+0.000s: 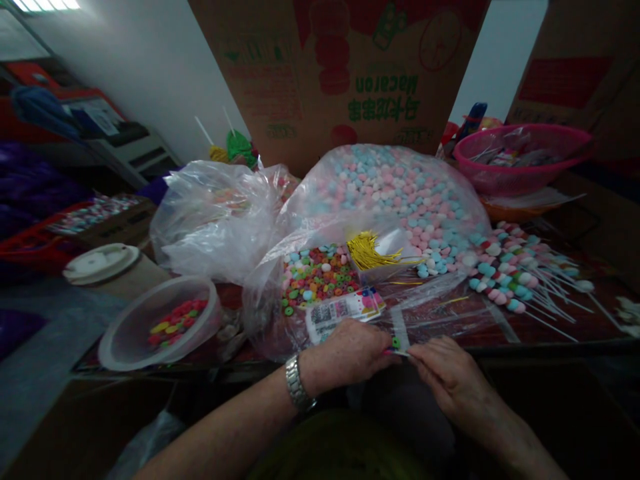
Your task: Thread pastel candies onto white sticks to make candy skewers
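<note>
My left hand (353, 350), with a metal watch on its wrist, is closed at the table's front edge around one end of a small white stick (400, 353). My right hand (445, 370) pinches the stick's other end. A small green piece (396, 342) shows just above the stick. Right behind my left hand lie printed labels (345, 311). Past them are colorful ring candies (320, 277) and a box of gold twist ties (373, 252).
A large clear bag of pastel candies (390, 180) stands at the back. Candy skewers (515, 273) lie at right below a pink basket (520, 160). A plastic bowl (117, 337) and a lidded bucket (120, 273) are at left. A cardboard box (280, 80) rises behind.
</note>
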A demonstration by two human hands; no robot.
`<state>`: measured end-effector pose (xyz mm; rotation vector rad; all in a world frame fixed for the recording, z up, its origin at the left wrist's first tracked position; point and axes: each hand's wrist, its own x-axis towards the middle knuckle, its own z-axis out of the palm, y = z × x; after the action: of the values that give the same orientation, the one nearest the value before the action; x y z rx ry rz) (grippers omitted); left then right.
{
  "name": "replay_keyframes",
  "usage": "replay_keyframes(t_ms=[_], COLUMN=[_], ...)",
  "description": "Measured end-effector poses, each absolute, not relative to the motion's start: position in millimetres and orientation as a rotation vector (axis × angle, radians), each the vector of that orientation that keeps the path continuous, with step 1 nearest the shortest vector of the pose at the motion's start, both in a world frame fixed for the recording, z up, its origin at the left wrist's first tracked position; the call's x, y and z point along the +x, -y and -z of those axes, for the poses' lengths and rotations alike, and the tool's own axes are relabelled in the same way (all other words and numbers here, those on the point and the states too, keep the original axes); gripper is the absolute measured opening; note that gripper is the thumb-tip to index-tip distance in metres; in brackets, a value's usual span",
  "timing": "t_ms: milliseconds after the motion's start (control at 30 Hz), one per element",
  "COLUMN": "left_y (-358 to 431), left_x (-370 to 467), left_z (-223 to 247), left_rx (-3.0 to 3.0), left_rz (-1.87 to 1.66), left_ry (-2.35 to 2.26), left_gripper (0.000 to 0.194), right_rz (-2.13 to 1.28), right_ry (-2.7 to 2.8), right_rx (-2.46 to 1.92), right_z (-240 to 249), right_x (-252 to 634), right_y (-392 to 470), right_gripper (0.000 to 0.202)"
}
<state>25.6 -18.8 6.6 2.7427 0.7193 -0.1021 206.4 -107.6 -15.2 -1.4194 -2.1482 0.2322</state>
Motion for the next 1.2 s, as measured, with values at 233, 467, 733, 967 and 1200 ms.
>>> replay_keyframes(t_ms=[233,467,733,967,1200], left_y=[15.0,12.7,41.3,40.7,33.8], left_x=[10.5,-26.2,-2.4,-1.0,-11.5], left_z=[-29.2,-36.6,-0.7,1.7,4.2], left_rx=[2.486,1.891,1.287,1.741,1.646], left_rz=[-0.071,0.067,-0.116,-0.298,-0.138], left_ry=[-0.758,-0.675,-0.821,-0.961,-0.678], left_gripper=[0.055,0.037,0.041,0.033,0.022], right_rz=[-0.645,-0.736,-0.723,-1.383,-0.86], right_ry=[1.942,1.881,1.816,1.187,1.621], right_rx=[-1.421,-1.407,-1.402,-1.291,-1.413], right_z=[1.1,-16.4,-7.3,37.8,31.3], right_x=[205.0,219.4,202.8,160.4,151.1], right_y=[98.2,93.5,81.6,92.8,92.7], right_gripper=[0.027,0.029,0.016,0.027,0.018])
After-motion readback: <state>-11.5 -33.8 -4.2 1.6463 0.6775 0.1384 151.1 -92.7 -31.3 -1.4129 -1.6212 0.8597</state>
